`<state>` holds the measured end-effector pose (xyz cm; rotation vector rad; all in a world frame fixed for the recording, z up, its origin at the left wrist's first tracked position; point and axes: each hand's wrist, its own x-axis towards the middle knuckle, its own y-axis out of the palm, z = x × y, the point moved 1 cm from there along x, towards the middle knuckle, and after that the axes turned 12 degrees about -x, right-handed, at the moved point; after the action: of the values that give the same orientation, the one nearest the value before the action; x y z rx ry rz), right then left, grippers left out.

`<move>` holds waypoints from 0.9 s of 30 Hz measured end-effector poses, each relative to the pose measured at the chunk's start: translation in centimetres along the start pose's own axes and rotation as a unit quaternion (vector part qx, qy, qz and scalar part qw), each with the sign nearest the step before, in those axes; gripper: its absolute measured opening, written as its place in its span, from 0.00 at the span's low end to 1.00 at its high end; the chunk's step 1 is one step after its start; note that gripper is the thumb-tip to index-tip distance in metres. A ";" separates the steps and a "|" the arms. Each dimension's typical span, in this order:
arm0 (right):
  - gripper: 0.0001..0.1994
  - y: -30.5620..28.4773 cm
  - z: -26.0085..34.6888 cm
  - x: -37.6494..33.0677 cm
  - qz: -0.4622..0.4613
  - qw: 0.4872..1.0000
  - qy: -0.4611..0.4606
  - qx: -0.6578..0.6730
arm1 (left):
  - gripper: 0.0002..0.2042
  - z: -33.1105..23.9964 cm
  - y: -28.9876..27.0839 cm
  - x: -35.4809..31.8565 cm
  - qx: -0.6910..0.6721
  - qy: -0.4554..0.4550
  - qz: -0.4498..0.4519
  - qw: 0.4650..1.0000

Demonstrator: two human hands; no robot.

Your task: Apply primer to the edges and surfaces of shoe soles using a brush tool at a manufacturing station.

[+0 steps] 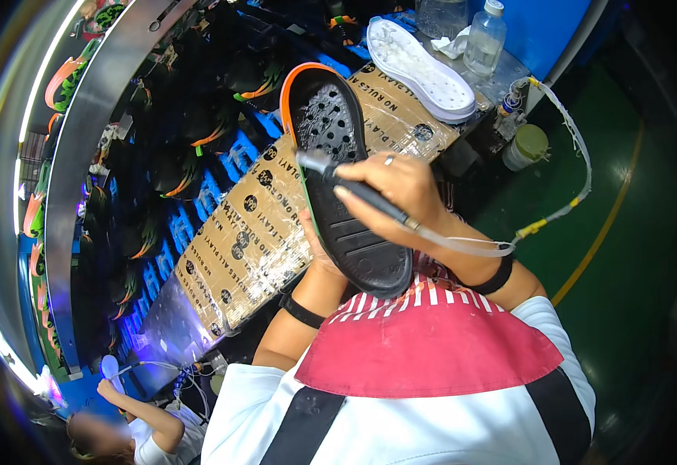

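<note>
Presently, right hand (400,190) fingers grip a tube-fed tool (371,197) at ten o'clock on the black sole (358,240); left hand (320,244) fingers grasp its seven o'clock edge.

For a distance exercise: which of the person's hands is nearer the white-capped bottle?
Right. In the picture, the right hand, gripping a tool, is below and left of the white-capped bottle; the left hand, holding the black sole, is farther down and left.

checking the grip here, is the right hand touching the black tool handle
Touching. The head view shows the right hand with its fingers pressed against the black tool handle, no gap between them.
</note>
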<state>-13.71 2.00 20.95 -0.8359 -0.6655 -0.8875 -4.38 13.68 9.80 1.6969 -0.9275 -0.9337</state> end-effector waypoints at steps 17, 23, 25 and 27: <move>0.11 -1.6 1.9 -0.8 0.184 0.963 -0.024 0.196 | 0.45 -2.6 1.8 2.7 -0.025 0.042 0.155 0.987; 0.11 -1.0 1.8 -1.8 0.109 0.987 -0.018 0.119 | 0.46 -3.6 1.8 2.5 0.009 0.106 0.058 0.993; 0.11 -1.1 2.2 -2.2 0.167 0.976 -0.025 0.137 | 0.46 -3.6 3.4 2.4 0.050 0.103 0.090 0.989; 0.12 -2.0 1.9 -1.8 0.192 0.969 -0.029 0.154 | 0.40 -4.6 3.7 2.2 0.036 0.102 0.147 0.983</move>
<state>-16.57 3.61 21.16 -0.6803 -0.6439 -0.3973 0.02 12.47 14.13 1.6247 -1.0472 -0.5263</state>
